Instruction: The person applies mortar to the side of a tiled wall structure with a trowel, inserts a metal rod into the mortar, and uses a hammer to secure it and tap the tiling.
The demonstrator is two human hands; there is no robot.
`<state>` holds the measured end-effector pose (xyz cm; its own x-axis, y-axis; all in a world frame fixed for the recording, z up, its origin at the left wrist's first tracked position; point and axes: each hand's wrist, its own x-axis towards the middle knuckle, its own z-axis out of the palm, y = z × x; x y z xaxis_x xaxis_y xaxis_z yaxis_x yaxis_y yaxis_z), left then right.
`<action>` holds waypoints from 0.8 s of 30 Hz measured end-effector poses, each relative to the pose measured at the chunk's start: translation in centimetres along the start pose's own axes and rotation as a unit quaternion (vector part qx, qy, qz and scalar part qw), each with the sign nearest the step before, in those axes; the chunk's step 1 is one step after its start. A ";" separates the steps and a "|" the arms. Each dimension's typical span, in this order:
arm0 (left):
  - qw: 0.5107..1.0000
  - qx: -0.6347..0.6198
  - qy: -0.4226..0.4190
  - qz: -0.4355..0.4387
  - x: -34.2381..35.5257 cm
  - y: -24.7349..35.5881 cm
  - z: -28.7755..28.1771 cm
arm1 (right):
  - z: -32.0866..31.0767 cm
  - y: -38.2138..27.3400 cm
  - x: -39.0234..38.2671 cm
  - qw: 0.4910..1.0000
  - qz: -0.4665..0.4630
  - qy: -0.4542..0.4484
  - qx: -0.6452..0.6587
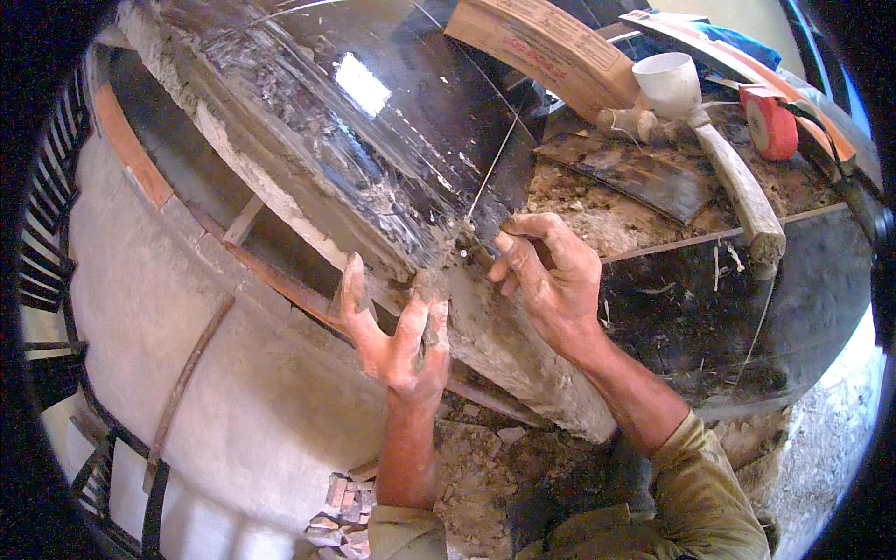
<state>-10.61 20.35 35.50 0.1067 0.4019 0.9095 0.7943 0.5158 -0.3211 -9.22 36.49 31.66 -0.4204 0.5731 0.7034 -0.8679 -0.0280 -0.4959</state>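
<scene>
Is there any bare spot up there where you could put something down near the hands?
The glossy dark slab above the left hand looks bare, though mortar-smeared. Another open dark patch lies right of the right hand, below the wooden handle. The far right corner is crowded: white cup, red tape roll, wooden board.

One head-worn fisheye view looks steeply down, close over the hands at a slab's edge.

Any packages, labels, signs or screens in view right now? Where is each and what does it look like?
Printed board: top centre, lying behind the dark glossy slab; long, curved-looking, tan with red print.
Tape roll: upper right, beside the white cup; round, red, no label readable.
No signs or screens.
</scene>
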 end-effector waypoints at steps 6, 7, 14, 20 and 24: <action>1.000 0.012 0.003 0.003 -0.1 -0.1 -0.2 | 1.0 0.5 -0.7 0.999 0.027 0.003 0.039; 1.000 0.014 0.007 0.006 -0.3 -0.3 -0.1 | 1.1 0.7 -0.7 0.999 0.012 0.013 0.040; 1.000 0.004 0.010 0.009 -0.2 -0.3 0.1 | 1.8 1.5 -0.5 0.996 -0.006 0.028 0.087; 1.000 0.005 0.023 0.010 -0.1 -0.3 0.1 | 2.6 2.3 -0.7 0.994 -0.061 -0.014 0.089; 1.000 0.007 0.017 0.011 -0.3 -0.4 0.2 | 2.4 2.5 -0.6 0.995 -0.085 -0.012 0.041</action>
<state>-11.09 20.16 35.30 0.1435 0.3873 0.9107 0.7829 0.5184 -0.3438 -11.78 34.09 31.19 -0.2706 0.5563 0.7857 -0.9455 0.0001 -0.3257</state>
